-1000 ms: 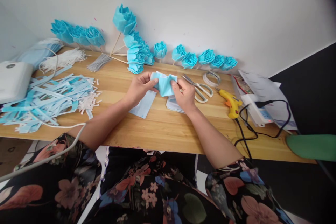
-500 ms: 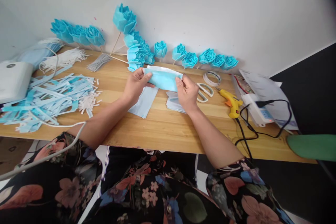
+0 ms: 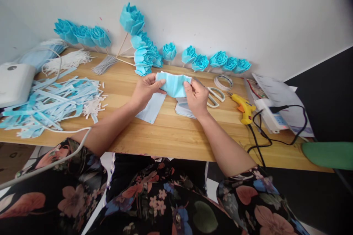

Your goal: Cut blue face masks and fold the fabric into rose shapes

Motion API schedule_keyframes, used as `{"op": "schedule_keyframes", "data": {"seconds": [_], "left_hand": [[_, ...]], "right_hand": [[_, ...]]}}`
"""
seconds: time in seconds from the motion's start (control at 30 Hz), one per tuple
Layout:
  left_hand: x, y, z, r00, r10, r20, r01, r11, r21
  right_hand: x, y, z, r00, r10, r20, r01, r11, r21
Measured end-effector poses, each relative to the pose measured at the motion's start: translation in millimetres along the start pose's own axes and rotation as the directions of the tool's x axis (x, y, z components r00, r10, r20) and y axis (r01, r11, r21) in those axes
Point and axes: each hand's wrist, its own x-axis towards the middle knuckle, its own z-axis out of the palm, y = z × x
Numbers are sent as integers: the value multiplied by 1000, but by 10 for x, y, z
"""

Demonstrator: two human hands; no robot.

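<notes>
Above the middle of the table, a light blue piece of face mask fabric is stretched between my two hands, slightly buckled, with a white layer showing at its top edge. My left hand pinches its left end, thumb in front. At the right end, my right hand grips it the same way. Below the hands, a flat pale blue mask piece lies on the wood. A small stack of whitish-blue pieces sits partly hidden behind my right hand. Scissors with white handles rest just right of that hand.
Blue fabric flowers on sticks line the wall. Cut strips heap at left, near a white device and grey wires. Right are a tape roll, a yellow glue gun, a power strip and black cables.
My left hand has shifted slightly right, closer to my right hand. The fabric between them has gone from nearly flat to a little bunched.
</notes>
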Motion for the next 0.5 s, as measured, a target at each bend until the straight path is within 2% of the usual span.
{"op": "schedule_keyframes", "data": {"seconds": [0.17,0.27,0.37,0.5], "left_hand": [[-47,-7,48,995,-32,100,27,998,54],[-62,3,61,985,-61,164,49,996,75],[-39,5,37,992,-39,121,32,998,57],[22,7,-23,998,13,-54,-12,1000,17]], "right_hand": [[-36,-21,35,974,-62,218,51,997,59],[-41,-28,40,963,-69,260,57,997,50],[-24,-26,21,974,-66,216,58,997,45],[5,-5,-7,999,-3,45,1,1000,29]]}}
